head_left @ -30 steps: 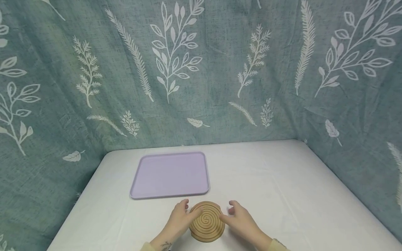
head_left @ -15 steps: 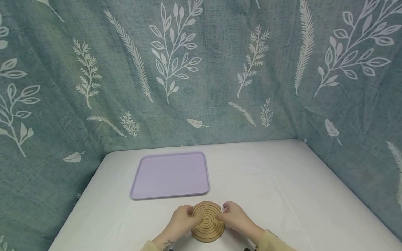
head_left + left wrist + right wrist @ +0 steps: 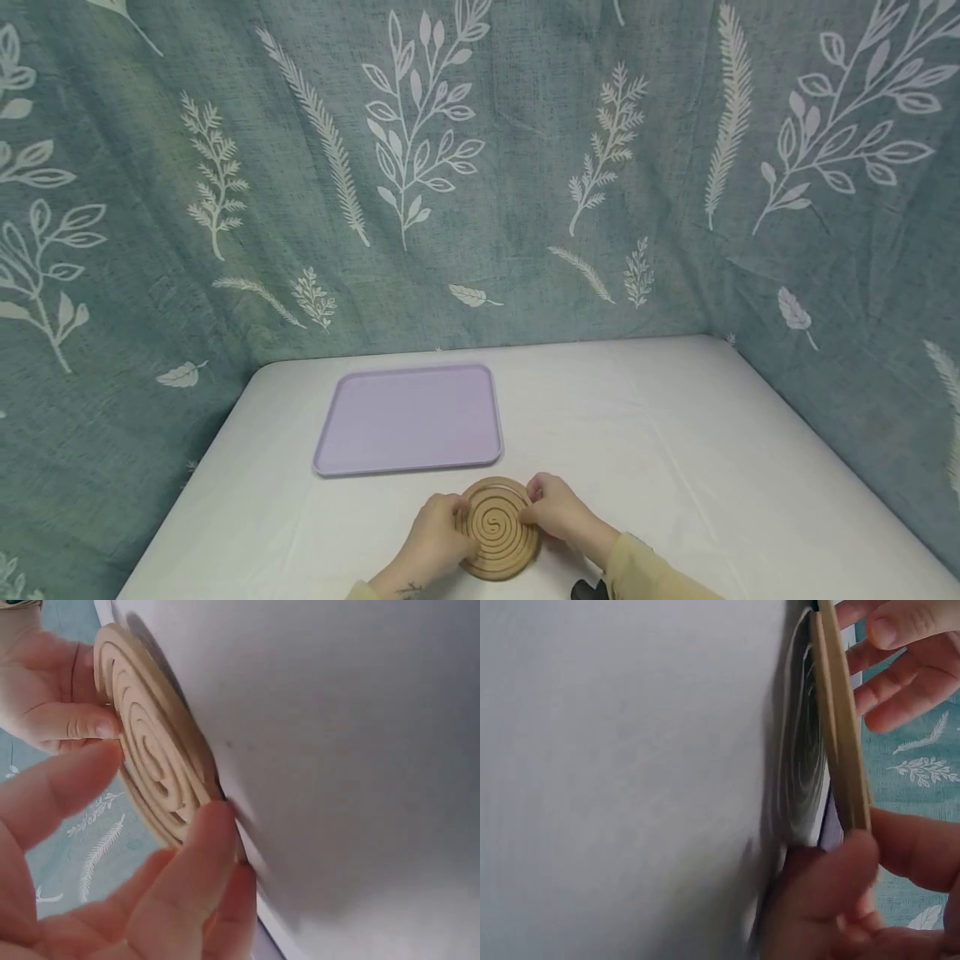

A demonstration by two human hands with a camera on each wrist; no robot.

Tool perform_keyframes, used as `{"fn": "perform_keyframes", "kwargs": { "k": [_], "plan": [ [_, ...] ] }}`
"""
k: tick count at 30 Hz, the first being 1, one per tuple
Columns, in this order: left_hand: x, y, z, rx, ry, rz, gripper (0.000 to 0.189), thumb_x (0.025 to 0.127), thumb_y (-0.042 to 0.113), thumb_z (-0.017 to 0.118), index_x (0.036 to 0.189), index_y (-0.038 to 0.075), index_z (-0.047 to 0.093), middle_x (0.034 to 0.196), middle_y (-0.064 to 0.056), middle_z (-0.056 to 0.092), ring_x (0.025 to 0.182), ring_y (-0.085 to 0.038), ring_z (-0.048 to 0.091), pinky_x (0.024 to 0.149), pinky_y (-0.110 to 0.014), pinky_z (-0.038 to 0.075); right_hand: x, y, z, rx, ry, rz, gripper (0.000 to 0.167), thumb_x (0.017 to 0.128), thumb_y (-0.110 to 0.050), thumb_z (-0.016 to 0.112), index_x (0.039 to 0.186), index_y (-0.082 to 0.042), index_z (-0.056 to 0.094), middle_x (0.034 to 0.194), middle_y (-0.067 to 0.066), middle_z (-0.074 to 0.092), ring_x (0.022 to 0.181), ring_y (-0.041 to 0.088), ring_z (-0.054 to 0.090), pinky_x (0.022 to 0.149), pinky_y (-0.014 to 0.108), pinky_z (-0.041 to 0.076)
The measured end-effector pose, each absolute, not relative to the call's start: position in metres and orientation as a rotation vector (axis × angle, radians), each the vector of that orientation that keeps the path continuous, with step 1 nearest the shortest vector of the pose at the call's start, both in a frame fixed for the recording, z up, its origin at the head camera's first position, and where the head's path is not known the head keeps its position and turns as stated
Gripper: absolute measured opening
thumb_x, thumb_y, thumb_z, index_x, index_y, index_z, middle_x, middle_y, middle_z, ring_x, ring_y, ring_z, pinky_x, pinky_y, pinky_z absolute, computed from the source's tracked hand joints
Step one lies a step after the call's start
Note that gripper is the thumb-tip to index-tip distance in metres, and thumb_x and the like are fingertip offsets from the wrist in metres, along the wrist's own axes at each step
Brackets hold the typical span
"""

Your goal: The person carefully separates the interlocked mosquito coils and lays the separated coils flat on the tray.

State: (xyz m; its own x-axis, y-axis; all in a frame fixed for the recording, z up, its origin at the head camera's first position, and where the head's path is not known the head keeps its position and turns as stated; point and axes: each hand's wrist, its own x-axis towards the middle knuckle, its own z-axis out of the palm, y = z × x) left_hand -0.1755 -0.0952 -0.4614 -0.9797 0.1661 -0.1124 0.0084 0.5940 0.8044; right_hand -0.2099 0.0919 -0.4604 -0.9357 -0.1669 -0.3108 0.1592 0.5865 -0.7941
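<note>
A round wooden spiral trivet (image 3: 495,529), cut through by a coiled slit, is between both hands near the front of the table. Its left edge is pinched by my left hand (image 3: 435,533), with fingertips bent at the rim. On the opposite edge, the right hand (image 3: 558,508) grips with thumb and curled fingers. The right wrist view shows the trivet (image 3: 840,720) side-on, held off the cloth, its spiral shadow beneath. Seen from the left wrist, the trivet (image 3: 150,742) tilts, with the right hand (image 3: 52,697) at its far side.
A shallow lilac tray (image 3: 408,421) lies behind the trivet, toward the left, on the white-covered table (image 3: 637,433). Green-blue cloth (image 3: 525,167) with white leaf prints hangs around the table's back and sides. A small black object (image 3: 588,590) shows beside the right sleeve.
One second ago the fingers were more spread around the trivet. Both hands have since closed in on its edges. The left thumb has shifted from the trivet's face toward the lower left rim.
</note>
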Motion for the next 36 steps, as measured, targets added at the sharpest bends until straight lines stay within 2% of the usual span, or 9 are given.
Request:
{"fn": "perform_keyframes", "kwargs": {
  "k": [5,8,12,16,19,24,27,31,36],
  "plan": [
    [-0.181,-0.099,-0.464,0.078,2.633,1.307,0.067,0.065,0.006,0.074,0.124,-0.01,0.046,0.104,-0.024,0.054,0.098,-0.041,0.056,0.08,-0.055,0.051,-0.211,0.091,-0.463,-0.019,2.428,-1.383,0.02,0.075,-0.001,0.065,0.089,-0.003,0.051,0.069,0.003,0.051,0.05,0.007,0.047,0.043,0.016,0.044],
    [-0.185,-0.103,-0.466,0.043,2.599,1.321,0.068,0.068,0.009,0.074,0.125,-0.012,0.043,0.107,-0.025,0.055,0.102,-0.043,0.055,0.082,-0.054,0.05,-0.211,0.091,-0.465,-0.027,2.392,-1.435,0.022,0.075,0.001,0.065,0.09,-0.002,0.05,0.068,0.002,0.052,0.05,0.007,0.046,0.043,0.016,0.044],
    [-0.187,-0.108,-0.468,0.06,2.57,1.347,0.056,0.07,0.01,0.073,0.115,-0.014,0.051,0.095,-0.019,0.059,0.091,-0.033,0.061,0.078,-0.045,0.055,-0.211,0.092,-0.465,-0.037,2.333,-1.483,0.023,0.076,0.002,0.065,0.094,0.0,0.052,0.071,0.003,0.056,0.051,0.008,0.05,0.044,0.018,0.046],
    [-0.189,-0.112,-0.469,0.073,2.535,1.399,0.036,0.071,0.009,0.072,0.1,-0.006,0.058,0.079,-0.007,0.057,0.074,-0.017,0.06,0.069,-0.034,0.056,-0.212,0.094,-0.463,-0.053,2.283,-1.516,0.027,0.077,0.002,0.065,0.101,0.004,0.055,0.073,0.003,0.058,0.058,0.009,0.054,0.05,0.022,0.051],
    [-0.19,-0.114,-0.47,0.093,2.499,1.446,0.028,0.071,0.007,0.071,0.094,-0.001,0.058,0.075,-0.004,0.058,0.07,-0.014,0.06,0.065,-0.029,0.056,-0.213,0.095,-0.462,-0.087,2.253,-1.54,0.028,0.076,0.002,0.065,0.103,0.005,0.057,0.072,0.002,0.057,0.06,0.009,0.054,0.053,0.023,0.053],
    [-0.193,-0.116,-0.468,0.099,2.369,1.609,0.026,0.073,0.0,0.068,0.095,-0.002,0.055,0.078,-0.009,0.067,0.069,-0.017,0.067,0.059,-0.027,0.057,-0.216,0.097,-0.461,-0.15,2.224,-1.603,0.022,0.077,0.003,0.063,0.099,0.006,0.06,0.071,0.001,0.057,0.063,0.009,0.054,0.058,0.025,0.054],
    [-0.196,-0.118,-0.465,0.098,2.329,1.702,0.032,0.074,-0.003,0.068,0.102,-0.005,0.054,0.088,-0.016,0.068,0.069,-0.018,0.068,0.056,-0.028,0.057,-0.22,0.098,-0.458,-0.17,2.222,-1.638,0.019,0.079,-0.001,0.063,0.096,0.006,0.06,0.074,0.002,0.061,0.066,0.009,0.057,0.061,0.027,0.055],
    [-0.201,-0.12,-0.457,0.128,2.322,1.817,0.035,0.075,-0.004,0.068,0.107,-0.007,0.053,0.099,-0.023,0.066,0.072,-0.021,0.069,0.058,-0.03,0.058,-0.225,0.098,-0.452,-0.239,2.222,-1.657,0.019,0.082,-0.008,0.065,0.095,0.006,0.062,0.077,0.002,0.064,0.069,0.01,0.061,0.064,0.029,0.056],
    [-0.211,-0.123,-0.44,0.218,2.349,1.932,0.033,0.079,-0.006,0.064,0.111,-0.009,0.052,0.103,-0.025,0.065,0.079,-0.024,0.069,0.062,-0.03,0.058,-0.234,0.094,-0.436,-0.359,2.21,-1.747,0.023,0.085,-0.008,0.063,0.101,0.009,0.061,0.084,0.01,0.069,0.074,0.017,0.067,0.069,0.033,0.058]
  ]
}}
